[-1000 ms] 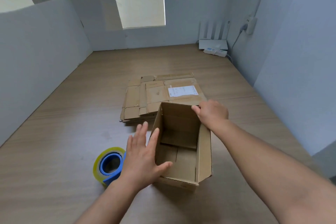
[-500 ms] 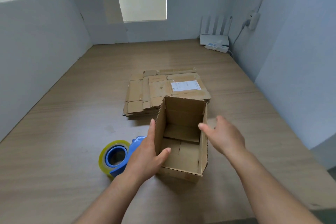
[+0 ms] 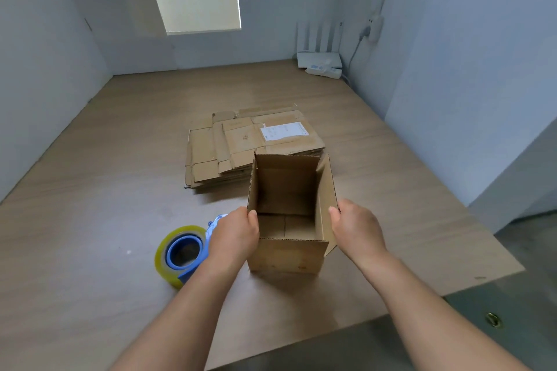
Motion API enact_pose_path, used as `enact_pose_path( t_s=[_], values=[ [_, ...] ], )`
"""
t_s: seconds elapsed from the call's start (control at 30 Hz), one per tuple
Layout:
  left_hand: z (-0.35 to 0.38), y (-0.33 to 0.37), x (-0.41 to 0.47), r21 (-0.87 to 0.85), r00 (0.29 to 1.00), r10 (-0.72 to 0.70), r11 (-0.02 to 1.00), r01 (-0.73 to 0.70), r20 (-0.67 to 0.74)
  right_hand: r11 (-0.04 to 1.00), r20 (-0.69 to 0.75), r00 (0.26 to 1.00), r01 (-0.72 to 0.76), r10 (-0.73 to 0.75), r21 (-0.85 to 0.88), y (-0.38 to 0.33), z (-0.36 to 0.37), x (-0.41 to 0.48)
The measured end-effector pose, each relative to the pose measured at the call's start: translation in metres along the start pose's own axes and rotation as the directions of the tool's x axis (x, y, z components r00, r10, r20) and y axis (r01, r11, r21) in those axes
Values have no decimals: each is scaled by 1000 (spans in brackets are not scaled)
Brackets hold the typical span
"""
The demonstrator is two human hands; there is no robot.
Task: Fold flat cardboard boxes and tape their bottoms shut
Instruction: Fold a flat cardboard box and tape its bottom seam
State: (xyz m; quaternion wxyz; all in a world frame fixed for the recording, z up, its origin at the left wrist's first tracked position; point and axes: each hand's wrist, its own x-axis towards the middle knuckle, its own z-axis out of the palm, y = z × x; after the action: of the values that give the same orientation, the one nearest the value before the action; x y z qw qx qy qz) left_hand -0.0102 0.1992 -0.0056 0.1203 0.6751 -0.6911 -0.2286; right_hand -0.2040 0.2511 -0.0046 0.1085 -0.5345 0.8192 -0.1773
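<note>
At the near middle of the desk [image 3: 90, 220], the box [image 3: 287, 254] is standing upright with its open mouth facing up and its bottom flaps lying folded in across the floor of the carton. A seam is showing between those flaps, but whether any tape is sitting underneath cannot be told from here.

The cardboard is looking light and fairly stiff along its creases, though thin enough that the walls are likely to bow or skew under a hard squeeze. The upper rims of the two side walls are probably offering the safest hold for lifting or turning it over.

The left hand [image 3: 233, 233] is gripping the left wall near its front corner, thumb hooking over the rim and fingers hiding on the outside. The right hand [image 3: 358, 227] is gripping the opposite wall in the same way, thumb resting at the wall's edge. The box is thus sitting between both hands and touching each.

Just beside the left hand, the tape roll [image 3: 180, 251] on its blue holder is lying on the desk. Directly behind the box, the stack of flat boxes [image 3: 241, 144] is waiting. A white router [image 3: 319, 59] is sitting in the far right corner.
</note>
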Motion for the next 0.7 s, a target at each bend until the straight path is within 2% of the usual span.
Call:
enact_pose_path(
  t_s=[0.3,0.47,0.7],
  values=[
    [3,15,-36,-111,998,-45,993,40,-40,997,-10,997,71,-72,-42,10,-15,-5],
    [17,41,-81,-303,984,-120,950,75,-133,982,-46,981,187,-187,-7,39,-41,-7],
    [42,76,-153,-366,931,-191,928,68,-311,913,-71,913,405,-401,49,77,-73,-21]
  ],
)
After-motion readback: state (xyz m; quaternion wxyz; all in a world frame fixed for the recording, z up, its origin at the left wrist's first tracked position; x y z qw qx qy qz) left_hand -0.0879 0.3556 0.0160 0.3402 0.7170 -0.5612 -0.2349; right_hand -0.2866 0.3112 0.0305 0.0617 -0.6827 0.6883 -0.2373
